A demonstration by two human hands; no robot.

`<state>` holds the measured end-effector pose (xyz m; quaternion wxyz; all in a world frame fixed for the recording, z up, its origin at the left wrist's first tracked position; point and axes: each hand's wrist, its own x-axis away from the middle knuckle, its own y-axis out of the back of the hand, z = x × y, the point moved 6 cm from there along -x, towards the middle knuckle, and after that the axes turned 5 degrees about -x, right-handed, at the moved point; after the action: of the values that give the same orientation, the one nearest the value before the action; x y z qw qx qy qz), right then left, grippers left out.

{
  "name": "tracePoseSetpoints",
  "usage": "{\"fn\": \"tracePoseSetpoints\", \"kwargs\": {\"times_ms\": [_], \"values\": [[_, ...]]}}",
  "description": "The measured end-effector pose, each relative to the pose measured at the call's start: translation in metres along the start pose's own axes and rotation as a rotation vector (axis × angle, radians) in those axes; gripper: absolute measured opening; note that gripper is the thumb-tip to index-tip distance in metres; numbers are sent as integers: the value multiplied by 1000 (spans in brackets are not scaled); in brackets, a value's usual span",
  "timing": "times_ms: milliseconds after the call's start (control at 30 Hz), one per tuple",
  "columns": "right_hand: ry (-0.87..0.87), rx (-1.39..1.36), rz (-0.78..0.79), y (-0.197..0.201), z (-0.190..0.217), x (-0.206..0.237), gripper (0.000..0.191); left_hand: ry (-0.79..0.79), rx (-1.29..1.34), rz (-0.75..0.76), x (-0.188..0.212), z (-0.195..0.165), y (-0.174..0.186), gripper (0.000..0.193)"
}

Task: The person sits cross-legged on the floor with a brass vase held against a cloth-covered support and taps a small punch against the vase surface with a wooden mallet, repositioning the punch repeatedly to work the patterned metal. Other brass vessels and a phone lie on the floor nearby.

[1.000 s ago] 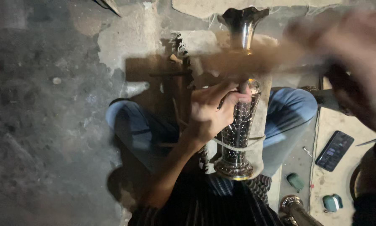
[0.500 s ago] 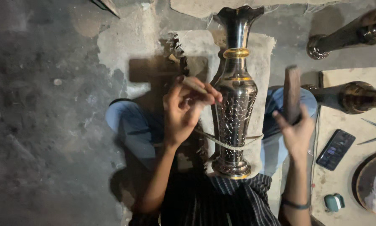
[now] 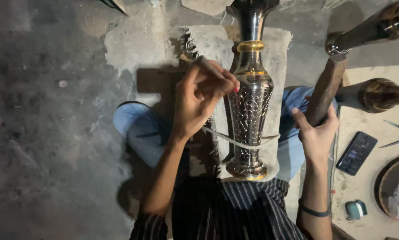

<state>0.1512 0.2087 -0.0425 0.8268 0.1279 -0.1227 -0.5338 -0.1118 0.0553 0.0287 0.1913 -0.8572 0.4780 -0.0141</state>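
We have the tall metal vase (image 3: pixel 249 102) lying on a cloth pad (image 3: pixel 277 49) across our lap, tied down by a cord (image 3: pixel 235 142), its mouth pointing far. Our left hand (image 3: pixel 199 100) pinches a thin chisel (image 3: pixel 208 67) against the vase's shoulder, and our right hand (image 3: pixel 317 133) grips a wooden mallet (image 3: pixel 326 89) raised to the right. We judge this the engraving step; the next blow calls for a steady tip and a square strike.

Head view, looking down. Left hand (image 3: pixel 199 100) pinches a thin engraving tool (image 3: pixel 210 67) against the engraved metal vase (image 3: pixel 250 102), which lies on a cloth pad (image 3: pixel 279 53) across the lap, bound by a cord (image 3: pixel 235 142). Right hand (image 3: pixel 317 131), at 3 o'clock of the vase, grips a wooden mallet (image 3: pixel 326 89). A phone (image 3: pixel 357 152) lies at 4 o'clock.
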Motion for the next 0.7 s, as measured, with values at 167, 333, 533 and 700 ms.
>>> {"fn": "tracePoseSetpoints", "kwargs": {"times_ms": [167, 333, 533, 700], "values": [[-99, -50, -18, 3, 10, 8, 37, -218, -466, 278, -20, -2, -28, 17], [63, -44, 36, 5, 17, 5, 35, -239, -665, 492, -44, 20, -49, 35], [-12, -47, -27, 23, 11, 3, 39, -405, -575, 714, -55, 29, -64, 37], [182, 54, -16, 40, 32, -3, 33, -504, -489, 805, -49, 25, -69, 42]]}}
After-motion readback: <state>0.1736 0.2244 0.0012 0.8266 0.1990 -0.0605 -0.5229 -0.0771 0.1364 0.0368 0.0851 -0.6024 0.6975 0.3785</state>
